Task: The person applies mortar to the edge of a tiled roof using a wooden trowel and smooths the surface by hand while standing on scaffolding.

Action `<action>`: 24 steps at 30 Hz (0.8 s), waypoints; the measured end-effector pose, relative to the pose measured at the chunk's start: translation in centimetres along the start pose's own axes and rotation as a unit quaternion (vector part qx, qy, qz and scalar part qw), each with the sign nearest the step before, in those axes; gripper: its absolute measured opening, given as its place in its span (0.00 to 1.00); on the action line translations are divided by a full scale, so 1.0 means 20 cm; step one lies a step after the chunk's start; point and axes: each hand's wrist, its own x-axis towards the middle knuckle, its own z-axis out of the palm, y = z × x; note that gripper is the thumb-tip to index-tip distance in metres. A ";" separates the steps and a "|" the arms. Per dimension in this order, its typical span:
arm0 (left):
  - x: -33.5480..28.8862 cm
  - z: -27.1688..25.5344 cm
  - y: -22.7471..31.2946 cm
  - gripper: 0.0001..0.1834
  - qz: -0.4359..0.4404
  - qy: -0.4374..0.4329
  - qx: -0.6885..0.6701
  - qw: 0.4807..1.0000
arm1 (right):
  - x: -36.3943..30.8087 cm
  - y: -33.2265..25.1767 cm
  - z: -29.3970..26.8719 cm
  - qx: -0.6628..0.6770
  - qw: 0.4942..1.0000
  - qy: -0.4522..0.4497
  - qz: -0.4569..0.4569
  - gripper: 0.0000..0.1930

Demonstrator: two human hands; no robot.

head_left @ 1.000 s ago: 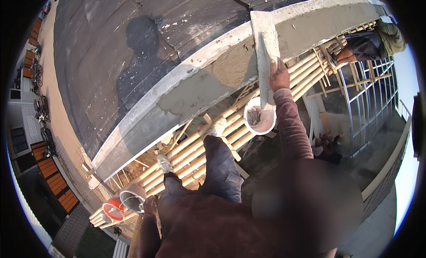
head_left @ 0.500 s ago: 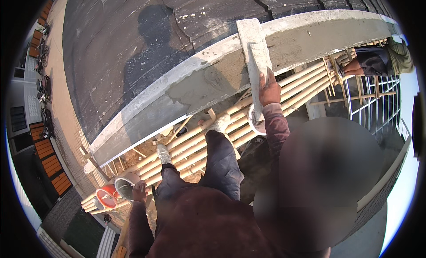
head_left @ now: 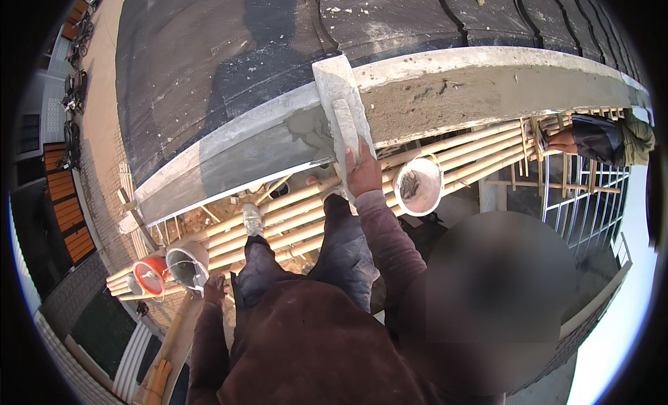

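My right hand (head_left: 364, 172) is closed around the handle of a long, pale, mortar-coated plastering float (head_left: 332, 81). The float lies across the concrete ledge (head_left: 452, 102), its far end reaching over the top edge. Smooth, darker wet mortar (head_left: 309, 130) covers the ledge's face to the left of the float; rougher mortar shows to the right. My left hand (head_left: 214, 290) hangs low beside a grey bucket (head_left: 197, 253), fingers loosely bent and apart, with nothing visible in them.
I stand on a bamboo pole scaffold (head_left: 292, 231). A white bucket (head_left: 419, 189) with a tool or scraps inside stands right of my arm; a red bucket (head_left: 149, 274) is far left. Another person (head_left: 598, 139) is on the far-right scaffold. Dark roofing (head_left: 195, 71) lies beyond the ledge.
My right hand and the float have moved left along the ledge, uncovering the white bucket. The whole view has shifted slightly. My left hand stays low by the grey bucket.
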 end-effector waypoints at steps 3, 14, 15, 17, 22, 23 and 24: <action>-0.01 -0.01 0.02 0.11 -0.010 0.011 -0.043 0.999 | 0.03 0.05 -0.09 -0.044 0.999 0.021 -0.006 0.27; -0.03 0.10 -0.01 0.13 0.020 0.003 0.115 0.993 | 0.14 0.18 -0.16 0.034 0.995 0.084 -0.036 0.28; -0.05 0.07 -0.05 0.14 0.020 0.012 0.097 0.995 | 0.04 0.08 -0.07 0.032 0.997 0.046 -0.048 0.28; -0.01 -0.02 -0.14 0.15 0.026 0.019 0.074 0.997 | -0.07 0.00 0.10 0.049 0.998 0.008 -0.044 0.30; 0.01 -0.16 -0.08 0.12 -0.120 -0.043 -0.216 0.968 | -0.08 -0.06 0.15 -0.024 0.997 -0.058 -0.050 0.30; 0.04 -0.11 -0.02 0.12 -0.101 -0.034 -0.153 0.982 | -0.05 -0.03 0.15 -0.058 0.995 -0.045 -0.073 0.30; 0.01 -0.04 0.05 0.13 -0.081 -0.019 -0.098 0.992 | -0.02 0.01 0.10 -0.074 0.994 -0.035 -0.078 0.30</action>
